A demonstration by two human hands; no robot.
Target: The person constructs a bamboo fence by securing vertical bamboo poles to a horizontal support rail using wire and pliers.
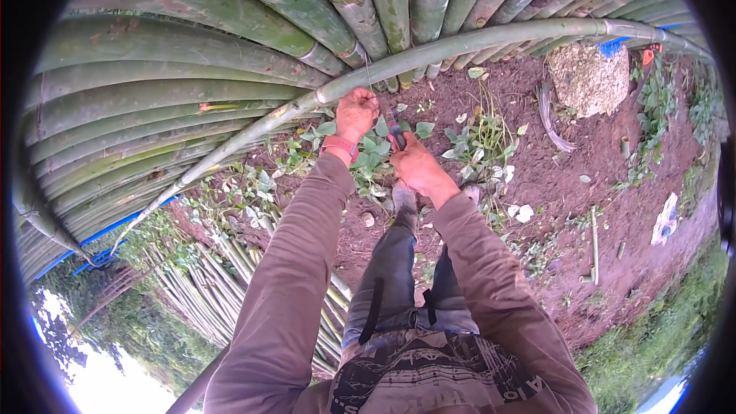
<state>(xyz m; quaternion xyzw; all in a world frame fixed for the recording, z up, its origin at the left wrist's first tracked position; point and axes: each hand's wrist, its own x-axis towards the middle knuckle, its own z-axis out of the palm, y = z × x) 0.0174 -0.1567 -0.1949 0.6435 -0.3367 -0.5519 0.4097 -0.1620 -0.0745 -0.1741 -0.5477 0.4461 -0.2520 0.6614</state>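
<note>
A thin wire (369, 73) loops over a long green bamboo pole (429, 52) that lies across the ends of several thick bamboo culms (337, 19). Just below the pole my left hand (357, 113) is closed, with its fingertips pinched at the wire's lower end. My right hand (423, 170) wraps round the dark and red handles of what looks like a pair of pliers (395, 135). Its narrow metal end points up beside my left fingers, close to the wire. Whether the jaws touch the wire is too small to tell.
Leafy plants (370, 155) grow in the brown soil under my hands. A large pale rock (589, 79) sits at the far right, with a bundle of loose wire (553, 121) near it. Thinner bamboo poles (201, 291) lie at the lower left. Blue strapping (115, 228) shows at the left.
</note>
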